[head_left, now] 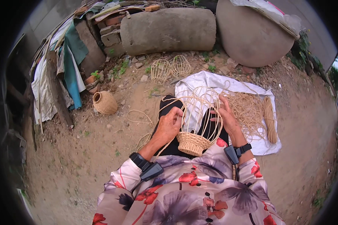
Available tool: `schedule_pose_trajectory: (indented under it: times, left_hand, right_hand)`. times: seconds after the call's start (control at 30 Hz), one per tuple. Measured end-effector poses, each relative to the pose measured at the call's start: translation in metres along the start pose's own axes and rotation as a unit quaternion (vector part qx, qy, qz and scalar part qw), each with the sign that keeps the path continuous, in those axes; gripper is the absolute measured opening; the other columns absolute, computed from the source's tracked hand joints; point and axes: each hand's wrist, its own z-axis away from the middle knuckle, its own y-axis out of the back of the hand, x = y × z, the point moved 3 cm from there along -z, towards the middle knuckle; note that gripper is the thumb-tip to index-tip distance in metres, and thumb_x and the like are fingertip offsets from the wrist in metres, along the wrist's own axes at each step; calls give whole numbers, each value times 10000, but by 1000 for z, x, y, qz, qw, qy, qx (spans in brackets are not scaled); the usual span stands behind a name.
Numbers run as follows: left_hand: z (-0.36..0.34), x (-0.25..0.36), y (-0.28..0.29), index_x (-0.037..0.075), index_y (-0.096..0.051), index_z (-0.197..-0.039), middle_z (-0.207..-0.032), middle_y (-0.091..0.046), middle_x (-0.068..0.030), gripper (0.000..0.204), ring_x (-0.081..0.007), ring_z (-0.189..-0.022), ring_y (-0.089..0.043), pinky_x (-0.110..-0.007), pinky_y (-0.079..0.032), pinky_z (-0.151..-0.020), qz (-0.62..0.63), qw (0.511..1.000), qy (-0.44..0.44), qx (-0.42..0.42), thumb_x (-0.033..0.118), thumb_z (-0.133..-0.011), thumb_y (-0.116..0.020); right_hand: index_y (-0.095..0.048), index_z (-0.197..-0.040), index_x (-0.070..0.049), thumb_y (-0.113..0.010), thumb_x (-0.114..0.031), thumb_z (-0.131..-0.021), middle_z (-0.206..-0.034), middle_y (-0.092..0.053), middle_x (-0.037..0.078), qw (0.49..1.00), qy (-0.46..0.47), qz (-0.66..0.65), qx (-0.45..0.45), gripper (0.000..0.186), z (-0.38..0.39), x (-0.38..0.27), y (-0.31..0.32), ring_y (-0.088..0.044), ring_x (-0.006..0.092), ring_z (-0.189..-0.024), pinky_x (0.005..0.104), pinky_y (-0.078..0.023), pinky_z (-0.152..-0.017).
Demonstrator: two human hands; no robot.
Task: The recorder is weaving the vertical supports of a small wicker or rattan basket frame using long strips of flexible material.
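Observation:
A partly woven basket (193, 144) rests in my lap, its tight straw-coloured base low and its bare stakes rising in a loose cage. My left hand (169, 125) is at the cage's left side, fingers closed on a thin strand of cord. That hand hides just where the strand meets the stakes. On the other side, my right hand (229, 115) has its fingers spread against the stakes, the index finger raised higher than the others. A loose length of cord (141, 116) trails from the left side onto the ground.
A white sheet (255, 148) to the right carries a tangled cord pile (244, 112) and a straight cord bundle (269, 120). A finished woven pot (105, 102) lies to the left. Two open frames (161, 71) sit ahead, before a concrete cylinder (169, 30).

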Motion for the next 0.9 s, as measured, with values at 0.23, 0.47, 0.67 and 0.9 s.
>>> schedule_pose_trajectory:
  times: [0.23,0.47,0.67,0.9]
  left_hand:
    - [2,23,9,52,-537,-1061,-867,-680,-52,148,-88,-799,-619,-243,-477,-651,-8,998,-2,-61,72,-914,-538]
    - [1,8,5,82,-526,-1145,-752,-653,-6,341,-58,-612,-528,-254,-430,-541,-54,998,9,-11,27,-827,-635]
    - [5,12,8,76,-509,-1175,-730,-595,10,403,-59,-561,-511,-216,-414,-489,67,995,49,46,7,-810,-666]
    - [4,17,7,66,-530,-1135,-760,-548,35,311,-27,-544,-494,-175,-404,-468,167,985,30,-10,-3,-844,-616]
  right_hand:
    - [-219,-1473,-127,-602,-264,-830,-1303,-455,154,998,14,-57,-11,761,2,6,6,-524,263,-1090,402,-537,-785]
    - [-226,-1476,-121,-576,-179,-825,-1296,-471,158,999,8,-40,-9,741,1,5,3,-527,258,-1097,387,-541,-786]
    - [-268,-1463,-132,-608,-240,-832,-1291,-464,143,1000,18,-14,2,726,1,7,5,-538,207,-1081,341,-521,-810]
    - [-564,-1189,-47,-629,-172,-833,-927,-659,120,894,193,279,291,383,21,-38,10,-628,182,-780,299,-510,-664]
